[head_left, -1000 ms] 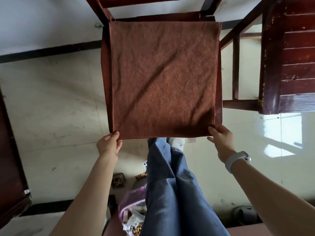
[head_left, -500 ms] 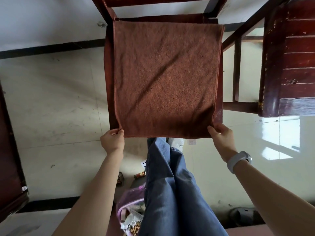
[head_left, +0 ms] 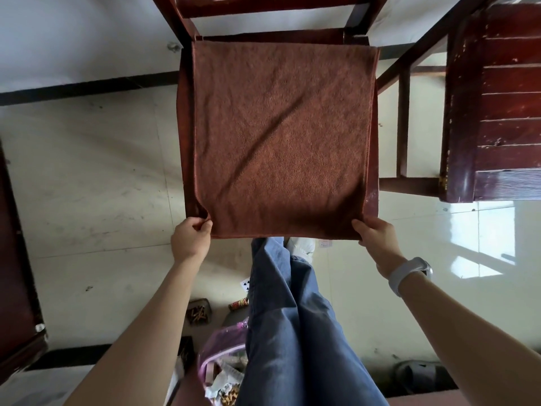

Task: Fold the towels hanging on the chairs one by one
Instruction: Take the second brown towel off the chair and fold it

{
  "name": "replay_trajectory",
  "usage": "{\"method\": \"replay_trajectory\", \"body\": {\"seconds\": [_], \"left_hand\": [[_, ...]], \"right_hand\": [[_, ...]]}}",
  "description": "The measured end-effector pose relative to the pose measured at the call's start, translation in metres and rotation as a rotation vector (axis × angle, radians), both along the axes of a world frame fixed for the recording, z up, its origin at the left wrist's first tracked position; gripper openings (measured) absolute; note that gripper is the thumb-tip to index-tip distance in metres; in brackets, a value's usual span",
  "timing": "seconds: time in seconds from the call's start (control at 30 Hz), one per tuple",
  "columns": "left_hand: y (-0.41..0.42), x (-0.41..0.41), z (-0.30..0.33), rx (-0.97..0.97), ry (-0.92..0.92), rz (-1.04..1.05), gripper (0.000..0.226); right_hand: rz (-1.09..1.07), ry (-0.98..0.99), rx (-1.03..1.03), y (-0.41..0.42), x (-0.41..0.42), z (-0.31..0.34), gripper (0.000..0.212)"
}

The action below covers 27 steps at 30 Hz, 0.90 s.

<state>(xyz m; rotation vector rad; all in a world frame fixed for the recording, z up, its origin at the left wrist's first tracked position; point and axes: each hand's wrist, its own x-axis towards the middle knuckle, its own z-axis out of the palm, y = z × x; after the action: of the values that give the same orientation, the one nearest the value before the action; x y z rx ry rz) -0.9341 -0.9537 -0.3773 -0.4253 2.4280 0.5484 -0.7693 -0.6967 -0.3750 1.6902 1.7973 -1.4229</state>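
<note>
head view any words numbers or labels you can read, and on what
No text can be read.
Playing card on the floor: black pips show, no legible number.
Small card near the shoe: red marks, too blurred.
Wrappers in the pink bag: print too small.
Wristband: no visible writing.

A lived-in home room: pale tiled floor [head_left: 87,177], dark wooden chair [head_left: 263,13], a slipper [head_left: 421,373], a playing card [head_left: 245,285] and snack litter on the floor.
</note>
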Motion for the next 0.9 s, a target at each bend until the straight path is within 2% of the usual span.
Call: {"method": "replay_trajectory", "body": {"seconds": [0.07, 0.17, 0.27, 0.4, 0.53, 0.6, 0.7, 0.9], "left_hand": [[-0.001, -0.002, 0.004, 0.068, 0.026, 0.085, 0.028], [-0.001, -0.007, 0.016, 0.232, 0.046, 0.367, 0.023], [-0.003, -0.013, 0.034, 0.383, 0.039, 0.652, 0.012], [0.001, -0.018, 0.062, 0.512, 0.011, 0.822, 0.018], [0.012, -0.024, 0.096, 0.638, -0.007, 0.896, 0.019], [0.015, -0.028, 0.115, 0.708, -0.002, 0.874, 0.018], [0.022, -0.032, 0.147, 0.811, 0.073, 0.816, 0.016], [0.037, -0.044, 0.207, 0.909, 0.212, 0.75, 0.017]], "right_hand": [[0.017, 0.016, -0.016, 0.0, -0.003, 0.001, 0.02], [0.038, 0.056, 0.035, 0.005, -0.007, 0.009, 0.016], [-0.047, 0.136, 0.004, 0.016, -0.008, 0.021, 0.014], [-0.102, 0.176, 0.035, 0.026, -0.013, 0.045, 0.021], [-0.249, 0.241, 0.066, 0.034, -0.021, 0.074, 0.02], [-0.34, 0.312, 0.076, 0.038, -0.025, 0.093, 0.017], [-0.364, 0.41, 0.089, 0.044, -0.033, 0.129, 0.024], [-0.425, 0.582, -0.258, 0.059, -0.039, 0.191, 0.031]]}}
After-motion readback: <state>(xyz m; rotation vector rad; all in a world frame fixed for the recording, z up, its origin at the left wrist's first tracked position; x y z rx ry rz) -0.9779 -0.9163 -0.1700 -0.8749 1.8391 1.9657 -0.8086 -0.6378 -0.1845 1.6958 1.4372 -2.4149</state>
